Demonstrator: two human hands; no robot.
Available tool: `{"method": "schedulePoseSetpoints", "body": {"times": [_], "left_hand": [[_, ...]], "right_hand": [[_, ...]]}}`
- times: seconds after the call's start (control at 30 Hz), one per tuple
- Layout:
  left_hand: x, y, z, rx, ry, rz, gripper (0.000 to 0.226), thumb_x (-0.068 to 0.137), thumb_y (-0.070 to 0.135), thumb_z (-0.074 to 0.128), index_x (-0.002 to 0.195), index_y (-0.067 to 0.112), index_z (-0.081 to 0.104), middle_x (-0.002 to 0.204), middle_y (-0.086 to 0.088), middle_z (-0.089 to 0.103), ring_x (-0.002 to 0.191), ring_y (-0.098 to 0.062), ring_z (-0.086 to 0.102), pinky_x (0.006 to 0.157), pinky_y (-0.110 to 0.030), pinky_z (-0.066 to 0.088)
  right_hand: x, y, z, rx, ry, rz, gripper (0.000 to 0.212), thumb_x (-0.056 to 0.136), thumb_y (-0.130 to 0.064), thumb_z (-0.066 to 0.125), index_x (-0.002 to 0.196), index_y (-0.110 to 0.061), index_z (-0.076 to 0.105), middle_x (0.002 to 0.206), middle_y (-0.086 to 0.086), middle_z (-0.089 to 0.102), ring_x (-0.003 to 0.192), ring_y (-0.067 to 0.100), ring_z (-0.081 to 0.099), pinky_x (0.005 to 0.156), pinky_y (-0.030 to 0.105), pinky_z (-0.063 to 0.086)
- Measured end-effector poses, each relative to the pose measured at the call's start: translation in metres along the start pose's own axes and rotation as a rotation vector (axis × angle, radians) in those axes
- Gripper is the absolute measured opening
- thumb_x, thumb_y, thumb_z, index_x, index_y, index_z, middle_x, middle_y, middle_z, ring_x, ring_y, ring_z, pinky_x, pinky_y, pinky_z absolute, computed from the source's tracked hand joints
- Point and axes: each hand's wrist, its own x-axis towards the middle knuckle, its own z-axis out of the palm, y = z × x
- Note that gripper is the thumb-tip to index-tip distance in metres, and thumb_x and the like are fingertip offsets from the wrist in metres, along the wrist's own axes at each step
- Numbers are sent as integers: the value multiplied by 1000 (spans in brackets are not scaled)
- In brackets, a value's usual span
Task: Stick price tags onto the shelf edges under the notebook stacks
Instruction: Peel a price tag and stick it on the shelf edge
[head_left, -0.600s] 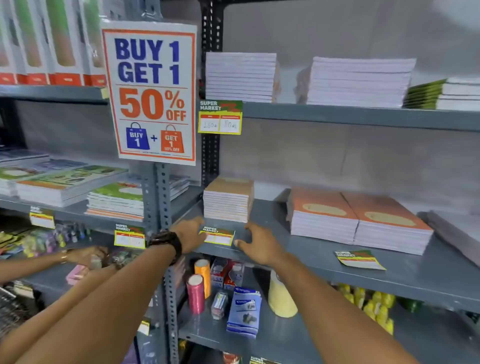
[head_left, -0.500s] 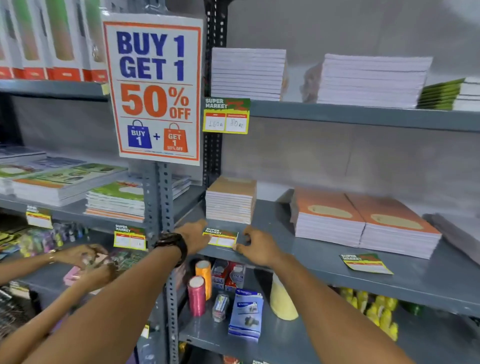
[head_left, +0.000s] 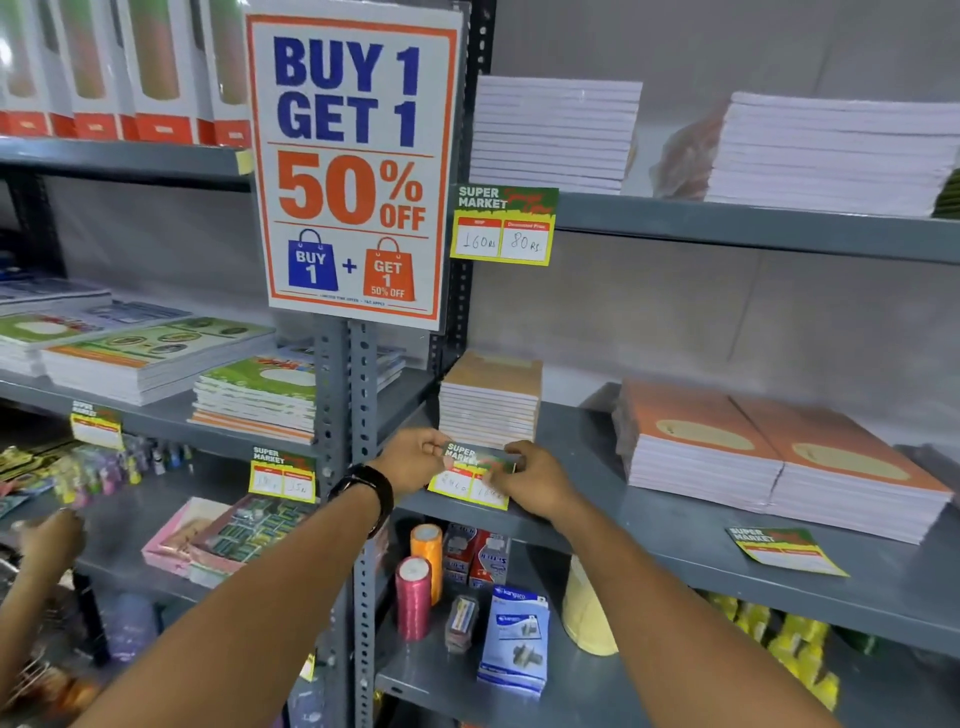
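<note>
A green and yellow price tag (head_left: 470, 475) sits at the front edge of the grey middle shelf (head_left: 597, 530), just below a small stack of tan-covered notebooks (head_left: 491, 400). My left hand (head_left: 415, 460) pinches the tag's left top corner and my right hand (head_left: 535, 480) holds its right side. A second loose price tag (head_left: 784, 551) lies flat on the same shelf, in front of two stacks of orange notebooks (head_left: 769, 457). One more tag (head_left: 503, 226) hangs from the upper shelf edge under white notebook stacks (head_left: 556, 132).
A big "Buy 1 Get 1" poster (head_left: 353, 166) hangs on the upright post. Left shelves carry green notebooks (head_left: 257, 395) with tags (head_left: 283, 478) on their edges. Thread spools (head_left: 415, 592), small boxes and a stapler pack (head_left: 514, 639) fill the lower shelf. Another person's hand (head_left: 49, 535) reaches in at far left.
Both my hands have closed in on the price tag and tipped it up against the shelf edge. The view has drawn closer. The other person's hands moved left.
</note>
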Motion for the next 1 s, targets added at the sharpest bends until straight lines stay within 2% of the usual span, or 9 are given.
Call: {"method": "schedulePoseSetpoints", "body": {"times": [0.1,0.17,0.23,0.4,0.57,0.67,0.77,0.87,1.0], "left_hand": [[-11,5,-1,-38,-2,48,16,86,0,65,100,7,64,73,-1,51,65,-11,48,60,-17,42],[-19,9,-4,-72,-3,54,12,87,6,65,100,5,64,79,-6,56,71,-14,52,64,-21,44],[-28,10,-6,-100,-3,61,15,87,11,67,99,3,64,86,-9,63,78,-16,58,71,-23,47],[-56,-13,-3,-72,12,123,14,83,16,74,87,5,66,77,-6,68,72,-14,61,66,-27,47],[-67,-39,7,-76,58,76,13,80,18,76,84,11,67,81,-16,73,70,-14,65,61,-21,50],[-65,-47,14,-23,98,79,11,80,18,76,80,15,66,79,-14,73,74,-25,67,67,-34,53],[-63,-52,19,-10,135,77,11,80,18,77,79,17,66,77,-11,73,75,-30,68,68,-40,54],[-61,-56,24,7,187,62,13,78,23,78,78,22,65,73,-4,72,68,-20,65,63,-34,50],[-59,-60,28,57,225,80,16,79,30,76,73,27,62,61,6,63,56,-6,53,55,-26,42]], "right_hand": [[0,-2,0,116,1,-20,22,77,-19,77,99,-21,71,102,3,73,89,17,69,87,39,58],[-4,-4,0,194,2,-46,9,80,-17,76,86,-22,73,95,3,76,87,19,71,86,41,58],[-10,-6,1,220,-14,-73,5,82,-17,75,85,-21,74,92,3,76,88,20,71,84,40,59],[-34,-4,18,13,-71,-196,7,88,-22,70,87,-17,75,84,4,75,78,16,69,73,37,56],[-50,-3,34,-224,14,-213,11,88,-26,67,90,-19,75,82,0,75,74,12,67,68,33,56],[-55,-6,41,-351,49,-202,15,89,-27,64,92,-16,74,85,7,74,78,22,67,70,36,57],[-57,-8,44,-432,79,-210,19,91,-29,59,91,-15,73,86,9,73,78,24,66,69,36,56],[-57,-9,47,-457,76,-219,22,94,-30,57,91,-14,72,87,8,73,78,22,66,67,35,55],[-57,-8,48,-470,101,-228,23,94,-31,57,89,-13,70,86,9,71,77,22,64,61,29,41]]}}
